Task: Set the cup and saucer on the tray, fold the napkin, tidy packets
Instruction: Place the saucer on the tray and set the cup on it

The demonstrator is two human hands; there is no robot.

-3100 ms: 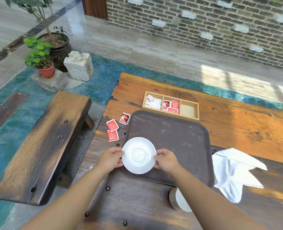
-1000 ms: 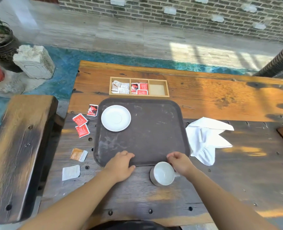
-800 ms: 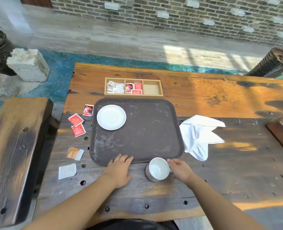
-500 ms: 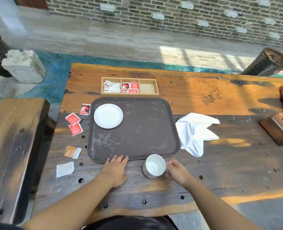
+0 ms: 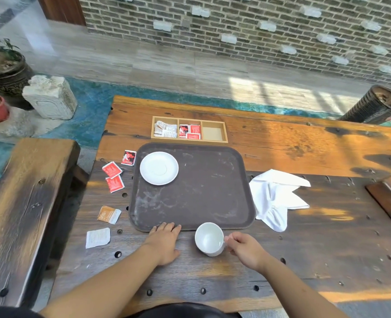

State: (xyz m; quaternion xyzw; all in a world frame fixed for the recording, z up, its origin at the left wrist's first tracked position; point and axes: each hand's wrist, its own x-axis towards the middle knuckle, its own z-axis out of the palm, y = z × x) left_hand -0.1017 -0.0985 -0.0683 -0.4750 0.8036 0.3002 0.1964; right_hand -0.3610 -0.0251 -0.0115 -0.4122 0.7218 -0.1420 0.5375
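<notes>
cup: white cup (image 5: pixel 209 238) upright on the table (image 5: pixel 327 249), just off the tray (image 5: pixel 190 191) near edge
right hand: right hand (image 5: pixel 245 249) pinching the cup's handle side
left hand: left hand (image 5: pixel 164 242) flat, spread, fingertips touching tray rim
saucer: saucer (image 5: pixel 159 168) at tray's far-left corner
key relation: saucer lies forward-left of the grip, well apart; right hand carries
</notes>
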